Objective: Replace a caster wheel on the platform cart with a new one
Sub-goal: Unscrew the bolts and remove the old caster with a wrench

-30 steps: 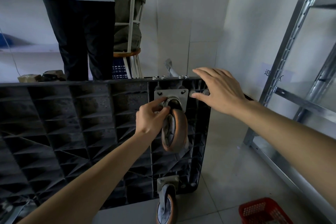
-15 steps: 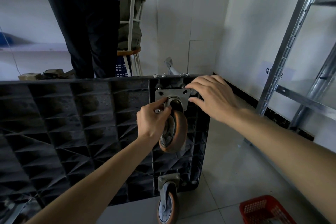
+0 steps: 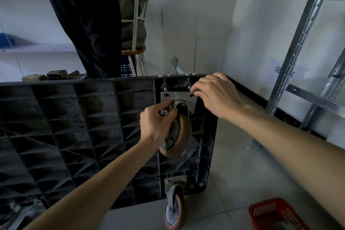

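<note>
Platform cart [image 3: 74, 127]: tipped on edge, ribbed underside facing the camera, which exposes the casters.
Left hand [image 3: 156, 125]: centre frame, fingers curled around the caster wheel [image 3: 177, 136] fork, apparently steadying it.
Mounting plate [image 3: 178, 100]: upper holes appear empty.
Right hand [image 3: 216, 95]: fingertips pinching at the plate's upper right corner, likely working a bolt.

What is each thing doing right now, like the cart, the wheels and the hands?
Platform cart: tipped on its side, underside showing.
Upper caster wheel: mounting plate's bolt slots empty.
Lower caster wheel: mounted on the cart.
Left hand: grips the upper caster.
Right hand: fingers at the plate's top corner.
</note>
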